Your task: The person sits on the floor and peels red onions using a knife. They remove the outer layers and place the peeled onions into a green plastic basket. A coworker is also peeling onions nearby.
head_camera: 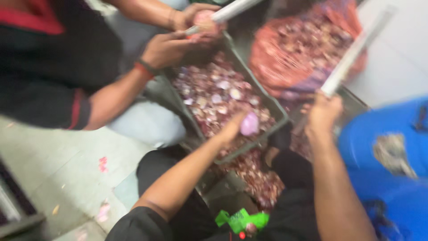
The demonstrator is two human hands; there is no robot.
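My left hand (235,125) holds a peeled purple onion (249,123) over the near end of a grey crate (277,107) filled with onion skins and peeled onions. My right hand (323,114) grips the handle of a long knife (354,51) whose blade points up and to the right. The picture is blurred by motion. Across the crate another person's two hands (178,42) hold an onion and a second long knife (225,13).
An orange mesh sack of onions (298,53) lies behind the crate. A blue plastic container (392,156) stands at the right. Onion skins (261,178) are heaped below the crate between my knees. A green wrapper (240,219) lies near my lap. Pale tiled floor at left.
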